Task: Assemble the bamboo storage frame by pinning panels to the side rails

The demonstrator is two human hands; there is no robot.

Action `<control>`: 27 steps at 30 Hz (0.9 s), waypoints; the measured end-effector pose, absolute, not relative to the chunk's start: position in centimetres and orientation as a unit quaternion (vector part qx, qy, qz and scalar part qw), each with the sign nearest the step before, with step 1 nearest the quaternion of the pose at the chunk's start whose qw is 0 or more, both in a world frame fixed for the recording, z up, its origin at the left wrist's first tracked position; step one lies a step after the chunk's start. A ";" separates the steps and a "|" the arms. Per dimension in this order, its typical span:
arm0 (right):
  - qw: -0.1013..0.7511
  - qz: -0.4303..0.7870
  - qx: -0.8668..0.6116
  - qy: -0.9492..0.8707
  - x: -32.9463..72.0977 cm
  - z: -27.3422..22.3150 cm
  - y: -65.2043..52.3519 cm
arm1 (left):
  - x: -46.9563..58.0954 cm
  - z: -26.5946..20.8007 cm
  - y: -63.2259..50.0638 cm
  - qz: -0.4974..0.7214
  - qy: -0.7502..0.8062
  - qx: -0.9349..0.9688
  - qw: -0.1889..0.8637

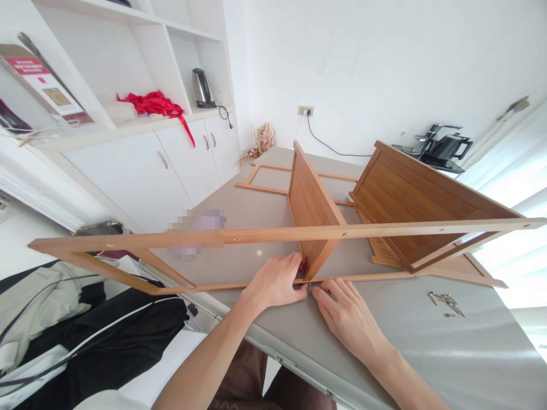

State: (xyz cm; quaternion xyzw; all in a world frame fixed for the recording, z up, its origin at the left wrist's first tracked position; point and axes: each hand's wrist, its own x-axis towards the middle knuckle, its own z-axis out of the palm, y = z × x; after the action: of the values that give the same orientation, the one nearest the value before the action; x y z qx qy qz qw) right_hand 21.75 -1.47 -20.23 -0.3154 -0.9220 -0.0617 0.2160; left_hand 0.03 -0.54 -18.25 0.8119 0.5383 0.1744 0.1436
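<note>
A wooden side frame (277, 232) stands on edge on the table, its lower rail (371, 277) close to the tabletop. Against that rail sits the end of an upright wooden shelf panel (314, 213). My left hand (273, 282) is closed around the rail at this joint, fingers behind it by the panel and thumb in front. My right hand (348, 313) pinches a small metal screw (310, 288) at the rail's front face; its fingers partly hide it. Farther right, a second, wider wooden panel (431, 193) leans within the frame.
Loose screws (448, 303) lie on the grey table (482, 336) to the right. A second frame (267, 188) lies behind the shelf panel. A black kettle (448, 149) stands at the far right. White cabinets (171, 165) are at the left, with dark clothing (128, 330) below.
</note>
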 end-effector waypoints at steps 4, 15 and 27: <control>0.205 -0.081 -0.317 -0.922 21.7 -20.3 -1.8 | -0.1 -18.3 -0.5 0.181 0.533 0.813 0.149; 0.235 -0.068 -0.307 -0.920 21.3 -20.0 -1.7 | 0.0 -18.3 -0.6 0.172 0.535 0.814 0.145; 0.243 -0.017 -0.327 -0.913 21.7 -19.7 -1.6 | 0.1 -18.0 -0.6 0.176 0.541 0.812 0.130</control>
State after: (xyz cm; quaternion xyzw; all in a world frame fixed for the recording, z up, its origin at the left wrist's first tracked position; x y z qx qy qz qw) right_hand 21.65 -1.57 -19.66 -0.3270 -0.9131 -0.0171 0.2429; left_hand 0.10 -0.63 -17.95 0.8123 0.5406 0.1760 0.1303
